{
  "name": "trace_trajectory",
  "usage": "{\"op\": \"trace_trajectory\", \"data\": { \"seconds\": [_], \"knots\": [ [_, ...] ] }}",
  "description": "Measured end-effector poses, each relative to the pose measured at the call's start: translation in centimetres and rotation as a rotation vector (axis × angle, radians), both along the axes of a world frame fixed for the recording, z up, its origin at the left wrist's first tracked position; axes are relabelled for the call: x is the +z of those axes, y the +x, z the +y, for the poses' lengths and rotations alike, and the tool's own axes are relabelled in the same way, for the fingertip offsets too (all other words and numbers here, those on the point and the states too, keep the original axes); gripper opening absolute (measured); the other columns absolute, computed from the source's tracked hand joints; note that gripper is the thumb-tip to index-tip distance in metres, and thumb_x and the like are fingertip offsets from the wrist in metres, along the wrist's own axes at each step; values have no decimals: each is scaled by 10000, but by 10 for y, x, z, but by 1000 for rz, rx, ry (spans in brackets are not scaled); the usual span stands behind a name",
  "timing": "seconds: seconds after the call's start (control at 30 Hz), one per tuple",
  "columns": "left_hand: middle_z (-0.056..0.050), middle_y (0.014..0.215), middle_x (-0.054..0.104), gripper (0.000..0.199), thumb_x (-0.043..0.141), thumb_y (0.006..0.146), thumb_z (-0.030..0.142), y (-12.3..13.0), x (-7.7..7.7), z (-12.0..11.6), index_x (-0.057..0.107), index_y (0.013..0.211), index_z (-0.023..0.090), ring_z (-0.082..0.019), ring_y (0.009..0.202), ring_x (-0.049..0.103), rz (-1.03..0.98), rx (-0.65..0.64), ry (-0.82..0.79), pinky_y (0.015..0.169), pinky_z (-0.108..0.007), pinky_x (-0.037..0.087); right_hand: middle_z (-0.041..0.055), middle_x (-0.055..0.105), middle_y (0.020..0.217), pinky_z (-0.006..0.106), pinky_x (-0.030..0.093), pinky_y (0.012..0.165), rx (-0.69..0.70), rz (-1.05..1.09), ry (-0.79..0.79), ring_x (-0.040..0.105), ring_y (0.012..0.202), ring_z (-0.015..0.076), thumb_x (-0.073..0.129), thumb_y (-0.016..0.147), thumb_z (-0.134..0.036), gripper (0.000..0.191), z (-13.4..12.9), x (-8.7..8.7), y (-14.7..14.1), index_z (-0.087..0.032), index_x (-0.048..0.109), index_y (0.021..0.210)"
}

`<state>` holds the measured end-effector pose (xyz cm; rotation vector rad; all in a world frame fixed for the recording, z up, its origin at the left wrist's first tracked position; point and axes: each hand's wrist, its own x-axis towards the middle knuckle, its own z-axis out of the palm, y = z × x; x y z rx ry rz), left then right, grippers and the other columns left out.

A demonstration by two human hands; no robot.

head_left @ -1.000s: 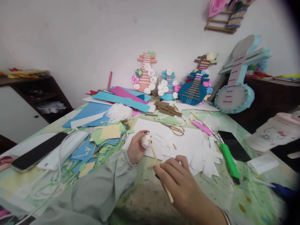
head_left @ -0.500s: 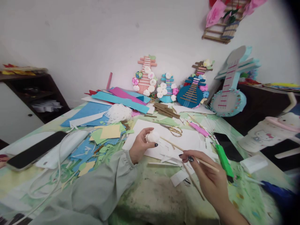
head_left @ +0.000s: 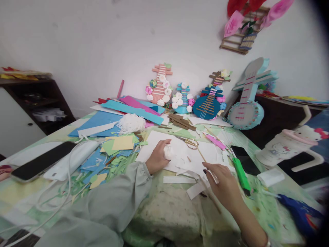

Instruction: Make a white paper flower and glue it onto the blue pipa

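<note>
My left hand [head_left: 157,158] is closed round a white paper flower [head_left: 168,152], its thumb and fingers curled about the sides. To its right, my right hand [head_left: 224,183] grips a thin wooden stick [head_left: 201,156], whose far end points up toward the gold-handled scissors [head_left: 192,143]. Stick and flower are apart. Under both lie white paper sheets [head_left: 151,140], with cut white strips [head_left: 177,179] in front of my left hand. Another brown stick [head_left: 215,202] lies below my right palm, partly hidden and blurred.
Paper scraps [head_left: 120,164], a phone [head_left: 46,161] and a white cable [head_left: 69,171] lie at left. A green utility knife [head_left: 241,175], another phone [head_left: 245,159] and a cup [head_left: 279,149] stand or lie at right. Decorated paper lutes [head_left: 208,104] lean against the wall.
My right hand has drawn the stick away from the flower, and the stick has swung to point up toward the scissors. My left hand has turned slightly, still holding the flower. The view has shifted a little.
</note>
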<state>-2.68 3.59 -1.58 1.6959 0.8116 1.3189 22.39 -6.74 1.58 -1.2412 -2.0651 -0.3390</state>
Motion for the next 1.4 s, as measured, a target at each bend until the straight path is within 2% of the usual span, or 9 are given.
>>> {"op": "trace_trajectory", "data": {
  "seconds": [0.13,0.23,0.5,0.6,0.73,0.93,1.03,1.23,1.4],
  "knots": [
    [-122,1177,581,705,692,449,0,-5,-10,10,627,1123,196,-293,1129,521,25,-127,-102,1018,-457,378,115,706,980,424,493,779,-163,-125,-240,637,908,243,433,729,-24,515,12,-24,3,-131,529,1223],
    [-124,1232,578,714,742,460,41,-13,-8,15,618,1142,210,-292,1186,516,20,-208,-173,994,-442,407,105,714,1009,413,506,794,-190,-114,-353,651,923,232,384,642,23,674,13,-20,9,-127,465,1293],
    [-144,1105,669,536,744,632,148,-27,20,14,605,1149,171,-275,1083,614,-319,-253,-325,966,-431,438,70,741,895,305,538,663,-70,256,-336,710,687,162,383,859,-111,335,39,29,-8,-169,577,1125],
    [-148,1061,689,481,751,656,185,-28,26,12,619,1117,147,-270,1046,636,-407,-230,-355,968,-432,439,65,736,799,343,525,711,65,428,-449,694,671,183,525,817,-156,260,60,32,-33,-158,629,1056],
    [-143,1019,704,430,764,666,223,-29,26,11,647,1071,138,-257,984,661,-479,-259,-374,968,-436,448,87,728,938,359,512,777,221,472,-540,671,823,204,670,738,-218,183,88,21,-72,-174,686,915],
    [-105,1047,681,404,799,624,196,-23,22,10,683,1009,166,-227,1030,608,-367,-79,-254,900,-333,470,98,704,1015,290,544,607,456,712,-773,674,675,149,645,714,-204,361,100,-9,-121,-155,614,1071],
    [-89,1071,665,343,789,633,210,-21,23,8,697,961,167,-200,1008,592,-323,-41,-210,875,-293,462,69,717,850,277,535,561,564,836,-852,656,592,133,580,763,-258,245,95,-17,-130,-149,638,974],
    [-43,823,669,311,765,637,332,-26,24,13,673,877,157,-144,758,613,-307,55,-324,678,-255,461,11,666,613,255,489,527,639,1019,-849,576,497,102,644,750,-332,184,89,-7,-108,-163,706,788],
    [-82,930,656,395,667,727,449,-34,15,24,623,985,153,-173,823,624,-150,161,-359,683,-282,461,12,671,601,239,460,490,664,1129,-812,564,481,97,700,727,-334,177,88,3,-93,-162,719,765]
  ]
}}
